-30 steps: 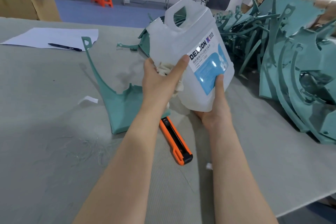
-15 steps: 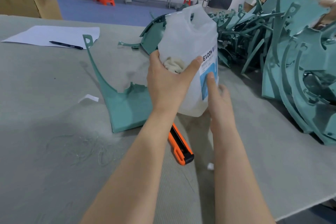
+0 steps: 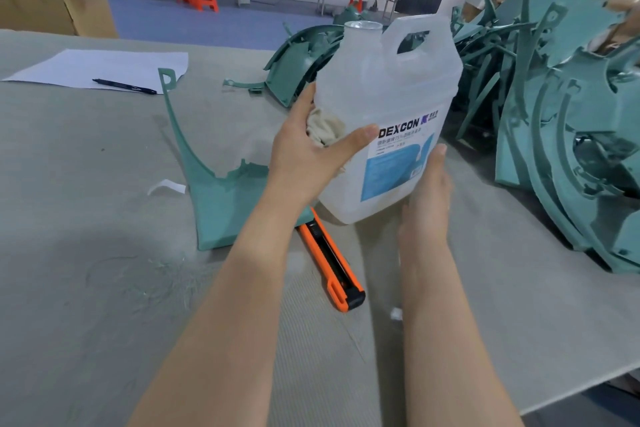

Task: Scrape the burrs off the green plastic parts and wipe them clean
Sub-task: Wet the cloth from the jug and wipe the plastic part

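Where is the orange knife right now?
In the head view, the orange knife lies on the table between both forearms, below the jug, beside the green part.

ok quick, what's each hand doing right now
Left hand: holds a cloth against the jug, thumb curled round it.
Right hand: open, fingers straight against the jug's label side.

Beyond the fingertips of the left hand (image 3: 304, 152), a translucent jug (image 3: 388, 114) blocks the centre of the grey table (image 3: 86, 270), with the right hand (image 3: 427, 198) flat against its near side. A green plastic part (image 3: 221, 198) lies just left of the left fingers and an orange utility knife (image 3: 330, 262) lies below both wrists. Right of the right fingers a strip of bare table runs to a tangled pile of green parts (image 3: 561, 135); far to the left sit a paper sheet (image 3: 100, 68) and pen (image 3: 124, 86).
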Tool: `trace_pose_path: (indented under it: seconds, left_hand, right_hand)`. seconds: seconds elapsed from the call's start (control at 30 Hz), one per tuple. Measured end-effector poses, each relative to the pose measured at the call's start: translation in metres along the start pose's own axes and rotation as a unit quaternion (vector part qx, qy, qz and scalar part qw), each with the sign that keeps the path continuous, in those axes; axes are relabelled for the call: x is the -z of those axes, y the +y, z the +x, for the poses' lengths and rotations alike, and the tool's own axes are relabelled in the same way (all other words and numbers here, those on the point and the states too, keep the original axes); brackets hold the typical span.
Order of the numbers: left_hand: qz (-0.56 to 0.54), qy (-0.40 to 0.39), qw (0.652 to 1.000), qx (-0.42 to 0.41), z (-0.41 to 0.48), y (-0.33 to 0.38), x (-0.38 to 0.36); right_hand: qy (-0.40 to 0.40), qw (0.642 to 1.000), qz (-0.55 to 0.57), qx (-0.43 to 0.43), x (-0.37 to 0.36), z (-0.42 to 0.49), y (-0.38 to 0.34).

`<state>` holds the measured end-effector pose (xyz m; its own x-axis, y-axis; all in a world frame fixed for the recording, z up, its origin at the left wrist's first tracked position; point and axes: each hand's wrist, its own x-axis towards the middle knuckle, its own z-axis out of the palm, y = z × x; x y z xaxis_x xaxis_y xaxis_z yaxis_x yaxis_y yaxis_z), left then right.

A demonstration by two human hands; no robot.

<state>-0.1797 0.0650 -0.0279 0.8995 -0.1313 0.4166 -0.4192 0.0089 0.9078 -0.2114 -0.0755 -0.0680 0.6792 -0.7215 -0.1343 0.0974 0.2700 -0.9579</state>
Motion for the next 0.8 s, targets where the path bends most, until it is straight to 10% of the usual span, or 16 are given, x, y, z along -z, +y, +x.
trace_pose_path:
  seconds: [0.43,0.63,0.8]
  left_hand:
    - [0.115,-0.112,0.986,0.048,-0.001,-0.021,0.001]
    - [0.103,-0.007,0.991,0.087,-0.006,-0.028,-0.018]
    - [0.072,0.07,0.991,0.093,-0.01,-0.008,-0.039]
  right_hand:
    - [-0.001,0.995,-0.02,0.096,-0.003,0.001,0.003]
    - [0.011,1.0,0.015,0.009,-0.004,-0.006,0.001]
    - [-0.204,0.947,0.23,-0.092,-0.007,-0.011,0.002]
